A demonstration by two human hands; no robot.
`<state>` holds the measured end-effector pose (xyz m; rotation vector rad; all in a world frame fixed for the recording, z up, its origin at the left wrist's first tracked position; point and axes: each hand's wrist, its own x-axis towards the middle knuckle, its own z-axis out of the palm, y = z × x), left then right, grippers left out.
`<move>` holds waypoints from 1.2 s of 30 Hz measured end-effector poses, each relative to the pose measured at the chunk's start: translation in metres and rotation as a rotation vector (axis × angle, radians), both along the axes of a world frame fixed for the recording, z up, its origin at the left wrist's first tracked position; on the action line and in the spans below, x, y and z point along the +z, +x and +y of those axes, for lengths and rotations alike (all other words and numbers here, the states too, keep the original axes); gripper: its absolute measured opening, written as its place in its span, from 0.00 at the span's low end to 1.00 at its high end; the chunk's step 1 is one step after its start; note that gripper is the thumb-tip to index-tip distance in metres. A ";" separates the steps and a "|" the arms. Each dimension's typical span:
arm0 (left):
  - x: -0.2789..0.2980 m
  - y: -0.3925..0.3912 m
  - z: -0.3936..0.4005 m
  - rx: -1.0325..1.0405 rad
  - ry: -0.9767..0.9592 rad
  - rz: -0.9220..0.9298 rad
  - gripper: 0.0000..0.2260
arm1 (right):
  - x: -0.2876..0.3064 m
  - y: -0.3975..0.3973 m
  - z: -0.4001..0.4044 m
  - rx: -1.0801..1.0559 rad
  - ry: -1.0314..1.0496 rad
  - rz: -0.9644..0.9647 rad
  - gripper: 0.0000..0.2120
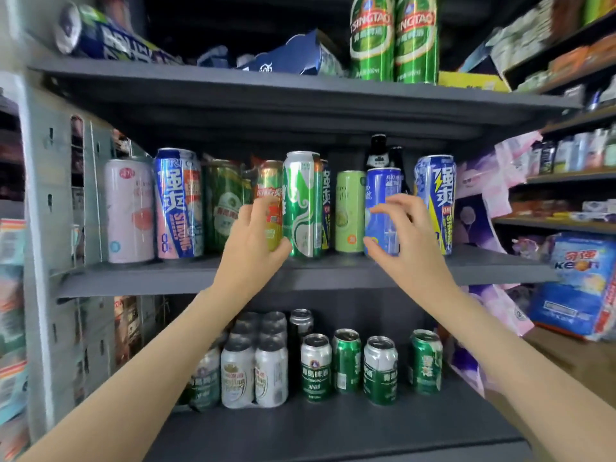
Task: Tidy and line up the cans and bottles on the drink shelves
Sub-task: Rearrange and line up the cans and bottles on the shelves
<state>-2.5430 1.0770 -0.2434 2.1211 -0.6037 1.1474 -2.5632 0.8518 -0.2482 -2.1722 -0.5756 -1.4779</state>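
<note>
On the middle shelf [166,278] stands an uneven row of tall cans. My left hand [253,241] grips a red and gold can [270,191], thumb in front, right beside a tall green and silver can [301,205]. My right hand [403,238] curls its fingers and thumb round a blue can [383,191] without clearly closing on it. A light green can [349,211] stands between the two hands. A blue and yellow can [436,195] stands just right of my right hand. Two dark bottles [378,151] stand behind.
A pink can [128,211], a blue-pink can [178,201] and a dark green can [223,205] fill the shelf's left. Two tall green cans [393,38] stand on the top shelf beside toppled packs. Several short cans [316,365] sit on the bottom shelf. Packaged goods [580,285] crowd the right.
</note>
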 end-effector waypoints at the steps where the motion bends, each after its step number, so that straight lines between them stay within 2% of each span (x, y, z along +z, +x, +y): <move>1: 0.006 0.006 -0.005 -0.036 -0.041 0.087 0.29 | 0.009 0.007 -0.003 -0.026 0.051 0.055 0.20; 4: 0.018 0.022 -0.023 -0.152 -0.211 0.333 0.42 | 0.018 0.025 -0.010 -0.113 0.155 0.168 0.30; 6: 0.016 0.029 -0.033 -0.099 -0.213 0.393 0.45 | 0.010 0.035 -0.012 -0.153 0.167 0.205 0.34; 8: 0.014 0.033 -0.037 -0.029 -0.177 0.383 0.44 | 0.001 0.042 -0.012 -0.168 0.168 0.220 0.37; 10: 0.014 0.035 -0.035 -0.044 -0.191 0.387 0.43 | -0.004 0.045 -0.011 -0.165 0.173 0.246 0.39; 15: 0.017 0.038 -0.025 -0.163 -0.361 0.464 0.43 | 0.004 0.047 -0.013 -0.095 0.229 0.338 0.44; 18: 0.018 0.038 -0.026 -0.005 -0.394 0.472 0.42 | 0.007 0.050 -0.016 -0.060 0.298 0.367 0.47; 20: 0.020 0.033 -0.029 0.175 -0.359 0.462 0.40 | 0.008 0.049 -0.017 -0.064 0.310 0.363 0.46; 23: 0.023 0.027 -0.025 0.254 -0.337 0.485 0.41 | 0.006 0.044 -0.015 -0.128 0.267 0.267 0.43; 26: 0.024 0.030 -0.010 0.065 -0.293 0.554 0.46 | 0.008 0.038 -0.009 -0.166 0.212 0.097 0.35; 29: 0.022 0.030 0.005 -0.201 -0.326 0.609 0.44 | 0.011 0.034 0.005 -0.123 0.157 0.048 0.32; 36: 0.014 0.016 0.007 -0.168 -0.247 0.362 0.42 | 0.010 0.021 0.029 0.069 0.115 0.113 0.31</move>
